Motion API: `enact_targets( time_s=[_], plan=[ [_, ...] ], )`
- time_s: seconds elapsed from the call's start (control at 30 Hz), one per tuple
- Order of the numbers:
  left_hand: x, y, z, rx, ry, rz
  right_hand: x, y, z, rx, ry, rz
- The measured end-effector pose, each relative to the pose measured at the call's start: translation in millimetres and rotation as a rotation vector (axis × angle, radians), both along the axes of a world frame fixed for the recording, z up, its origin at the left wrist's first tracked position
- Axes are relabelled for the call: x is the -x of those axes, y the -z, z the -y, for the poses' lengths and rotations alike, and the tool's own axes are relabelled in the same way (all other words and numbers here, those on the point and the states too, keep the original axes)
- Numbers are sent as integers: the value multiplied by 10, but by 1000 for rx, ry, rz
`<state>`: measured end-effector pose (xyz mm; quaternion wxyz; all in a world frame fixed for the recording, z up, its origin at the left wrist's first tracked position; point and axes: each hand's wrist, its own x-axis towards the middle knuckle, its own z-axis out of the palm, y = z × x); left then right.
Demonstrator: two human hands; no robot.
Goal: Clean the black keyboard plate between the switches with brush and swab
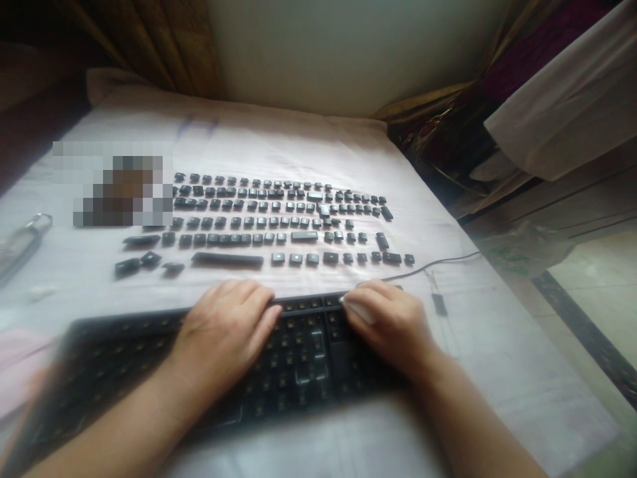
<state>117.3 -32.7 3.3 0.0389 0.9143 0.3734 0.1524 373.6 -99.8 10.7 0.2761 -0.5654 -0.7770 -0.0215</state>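
Observation:
A black keyboard (298, 352) with its keycaps off lies in front of me, bare switches and a few metal wire bars showing. My left hand (226, 328) is closed over its far edge near the middle, fingertips hidden behind the rim. Farther right, my right hand (391, 322) grips the same edge, thumb on the near side. Beyond the keyboard, loose black keycaps (249, 222) stand in several rows, laid out much like a keyboard. The long space bar (227, 259) is in the row nearest my hands.
A pale cloth (478, 372) covers the surface. From behind the keyboard a dark cable (423, 265) runs right, near a small black tag-like piece (439, 305). A blurred shiny object (22, 242) lies at left, close to pink material (20, 372). One patch is pixelated.

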Motion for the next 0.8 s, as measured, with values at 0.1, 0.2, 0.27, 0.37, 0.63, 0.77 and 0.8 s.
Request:
enact_targets(
  time_s=[0.1,0.2,0.27,0.37,0.63,0.77,0.8],
  plan=[
    [-3,2,-1,15,-6,-3,6,6,-7,11,6,6],
    [-2,2,-2,25,-8,-7,8,1,-10,6,16,9],
    [0,-2,-2,22,-10,-5,4,-6,-8,6,11,19],
    [1,-7,-1,7,-3,-3,-3,-9,-5,15,-1,25],
    [-2,-5,-3,-2,8,-3,25,-3,-18,14,23,27],
    [-4,-4,-1,-1,5,-5,29,-20,-19,32,40,50],
    [-3,-4,0,1,4,-6,26,-21,-16,37,38,53]
  ],
)
